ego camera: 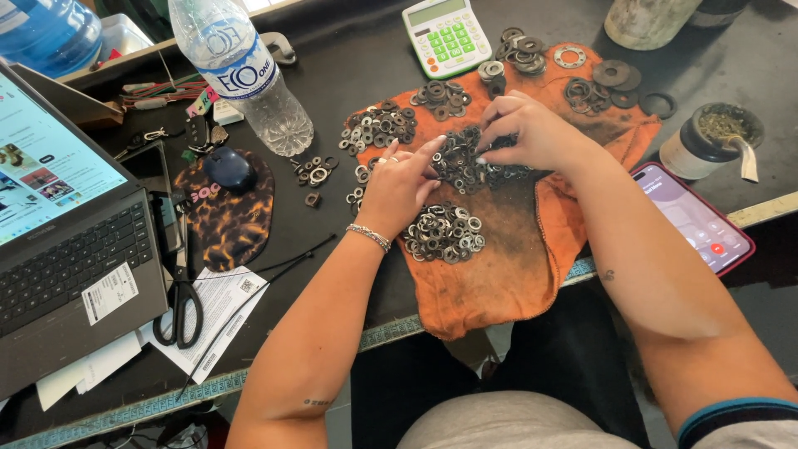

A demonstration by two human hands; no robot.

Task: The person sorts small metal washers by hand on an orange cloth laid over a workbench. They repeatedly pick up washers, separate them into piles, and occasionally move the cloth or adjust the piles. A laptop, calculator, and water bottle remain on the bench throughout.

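two hands in the centre washer pile (465,162) | left hand (399,187) flat, holding nothing i could see | right hand (528,129) pinched narrow, contents hidden | orange cloth (499,266) kept the sorted heaps apart

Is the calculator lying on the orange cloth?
No, the calculator lies on the dark table past the orange cloth, above the washer piles.

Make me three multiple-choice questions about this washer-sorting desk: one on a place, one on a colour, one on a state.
1. Where is the calculator?
A. beyond the cloth
B. on the laptop
C. on the floor

2. What colour is the cloth under the washers?
A. blue
B. orange
C. white

3. What is the left hand doing?
A. holding the scissors
B. touching the central washer pile
C. typing

Answers: 1 A, it lies past the cloth's far edge. 2 B, the fabric is orange. 3 B, its fingers reach into the pile alongside the right hand.
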